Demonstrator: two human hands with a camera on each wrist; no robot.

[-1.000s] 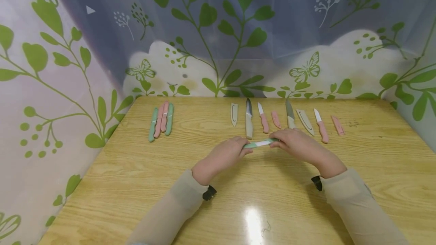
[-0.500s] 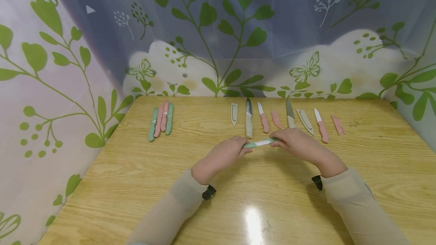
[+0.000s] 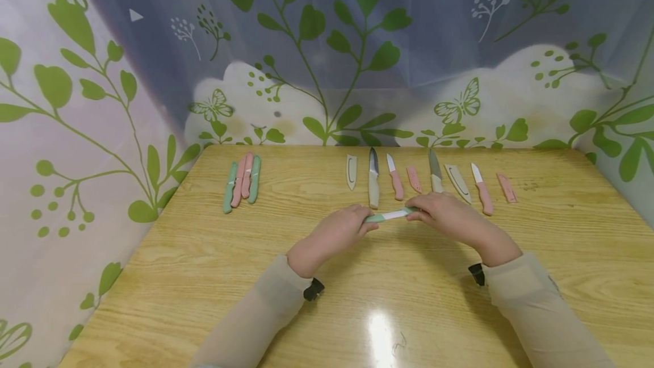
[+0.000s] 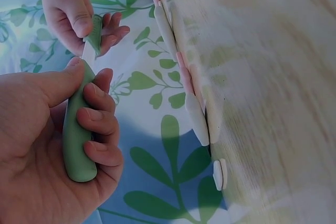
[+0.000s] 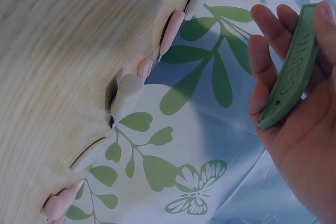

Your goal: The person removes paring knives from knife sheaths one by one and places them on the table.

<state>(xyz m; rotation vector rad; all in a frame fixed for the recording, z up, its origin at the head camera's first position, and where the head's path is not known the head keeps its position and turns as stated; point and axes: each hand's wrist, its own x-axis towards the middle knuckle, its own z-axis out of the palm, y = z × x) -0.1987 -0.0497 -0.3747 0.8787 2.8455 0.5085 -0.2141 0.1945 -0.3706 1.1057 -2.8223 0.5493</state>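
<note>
My left hand (image 3: 334,235) grips the green handle of a small white-bladed paring knife (image 4: 79,137), its fingers curled round it. My right hand (image 3: 452,220) pinches a green blade sheath (image 5: 293,69), lettered on its side, between thumb and fingers. The sheath covers the tip end of the blade, and a stretch of bare white blade shows between the two hands. Both hands are above the wooden table (image 3: 327,311). Just beyond the right hand lies a knife with a cream handle (image 3: 435,178), partly hidden by that hand.
Along the back lie another cream-handled knife (image 3: 373,183), pink-handled knives (image 3: 395,180), cream sheaths (image 3: 351,172) and pink sheaths (image 3: 506,188). At the left a group of green and pink sheathed knives (image 3: 241,183) sits side by side. A leaf-patterned cloth (image 3: 306,72) hangs behind the table.
</note>
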